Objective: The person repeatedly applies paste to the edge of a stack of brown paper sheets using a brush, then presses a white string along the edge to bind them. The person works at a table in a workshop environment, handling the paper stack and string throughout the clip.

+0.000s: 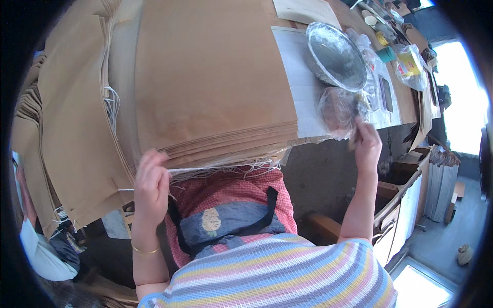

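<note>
My left hand (152, 179) is closed on a white cord (215, 168), just off the near left corner of a stack of brown paper sheets (215, 72). The cord stretches right from my fingers along the stack's near edge, above several loose white cord ends (257, 165) over my lap. My right hand (367, 138) is at the near edge of the table, its fingers pinched together beside a clear plastic bag (336, 110) with something brownish inside. Blur hides what those fingertips hold, if anything. A round metal basin (336, 56) stands beyond the bag.
More brown paper (72, 108) with white cords is piled at the left. A phone (385, 94) and a plastic bag with a yellow packet (410, 64) lie at the right. Below stands an open wooden box (398, 190). Another person's sleeve (43, 256) shows at far left.
</note>
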A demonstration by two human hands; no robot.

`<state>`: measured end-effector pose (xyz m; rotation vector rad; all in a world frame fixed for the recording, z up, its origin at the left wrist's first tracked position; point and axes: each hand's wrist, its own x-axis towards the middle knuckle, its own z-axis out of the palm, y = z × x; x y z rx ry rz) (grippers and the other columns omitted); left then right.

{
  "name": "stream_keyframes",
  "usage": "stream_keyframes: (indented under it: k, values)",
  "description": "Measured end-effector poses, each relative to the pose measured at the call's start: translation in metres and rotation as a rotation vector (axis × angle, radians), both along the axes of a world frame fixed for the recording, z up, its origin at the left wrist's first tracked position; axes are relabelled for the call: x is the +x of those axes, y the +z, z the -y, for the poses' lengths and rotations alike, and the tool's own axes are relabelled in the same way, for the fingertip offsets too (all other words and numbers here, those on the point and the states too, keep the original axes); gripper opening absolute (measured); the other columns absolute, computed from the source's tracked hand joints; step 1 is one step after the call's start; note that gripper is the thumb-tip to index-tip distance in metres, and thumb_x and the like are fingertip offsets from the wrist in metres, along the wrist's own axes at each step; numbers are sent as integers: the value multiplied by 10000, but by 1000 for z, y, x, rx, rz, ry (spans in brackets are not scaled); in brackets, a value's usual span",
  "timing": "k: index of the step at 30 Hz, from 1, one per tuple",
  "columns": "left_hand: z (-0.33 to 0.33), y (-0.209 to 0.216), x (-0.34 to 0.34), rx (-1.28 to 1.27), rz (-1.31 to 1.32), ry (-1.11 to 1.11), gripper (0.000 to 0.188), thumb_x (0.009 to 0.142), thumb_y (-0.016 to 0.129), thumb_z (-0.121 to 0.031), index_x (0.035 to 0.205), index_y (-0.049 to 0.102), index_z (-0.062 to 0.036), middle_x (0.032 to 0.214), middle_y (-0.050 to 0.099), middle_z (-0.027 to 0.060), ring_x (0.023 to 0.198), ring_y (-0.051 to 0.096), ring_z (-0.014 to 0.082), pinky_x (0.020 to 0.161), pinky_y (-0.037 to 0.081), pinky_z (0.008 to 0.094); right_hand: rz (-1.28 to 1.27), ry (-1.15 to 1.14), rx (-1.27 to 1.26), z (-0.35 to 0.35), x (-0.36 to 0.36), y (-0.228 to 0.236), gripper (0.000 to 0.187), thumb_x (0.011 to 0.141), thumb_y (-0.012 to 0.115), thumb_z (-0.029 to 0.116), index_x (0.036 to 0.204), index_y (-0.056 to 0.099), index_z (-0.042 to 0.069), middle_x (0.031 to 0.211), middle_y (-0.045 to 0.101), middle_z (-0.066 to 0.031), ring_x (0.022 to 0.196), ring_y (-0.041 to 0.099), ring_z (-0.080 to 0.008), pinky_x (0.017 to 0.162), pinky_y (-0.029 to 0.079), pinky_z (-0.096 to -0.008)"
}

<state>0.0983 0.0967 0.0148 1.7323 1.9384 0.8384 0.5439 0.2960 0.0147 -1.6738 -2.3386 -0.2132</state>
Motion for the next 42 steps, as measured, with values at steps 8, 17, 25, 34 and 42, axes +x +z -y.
stream_keyframes:
  k: [8,17,25,34,42]
  values:
    - [15,74,27,8,541,-222,81,845,605,-52,820,638,18,669,568,75,584,529,180,531,401,278,-884,849,-790,121,-176,-30,384,818,644,37,1194,567,32,1112,613,-144,1061,578,-287,896,468,-357]
    - [-11,70,-34,168,-84,57,60,806,644,1,859,667,19,680,554,72,612,519,152,551,400,271,-855,538,-669,26,-108,38,174,803,629,-40,946,701,26,788,649,-52,716,592,-133,650,467,-263]
    - [-60,-47,-61,68,-10,145,92,807,668,-50,862,670,24,758,644,95,676,600,160,626,470,271,-620,176,-698,-47,-138,-49,167,728,709,116,834,676,-9,741,666,-85,683,589,-124,677,483,-284]
    - [-60,-32,-33,184,-721,185,185,748,649,-23,911,568,-55,955,558,103,948,555,293,804,453,377,-996,207,-1067,-54,-122,-55,245,700,717,73,729,475,52,694,420,41,685,420,-71,602,347,-255]
    - [-50,-41,-39,235,-283,-124,319,751,571,69,1060,609,3,1023,565,123,971,555,296,835,468,388,-593,54,-463,-26,-149,-56,279,655,766,98,733,507,31,670,520,-61,664,545,-199,616,446,-305]
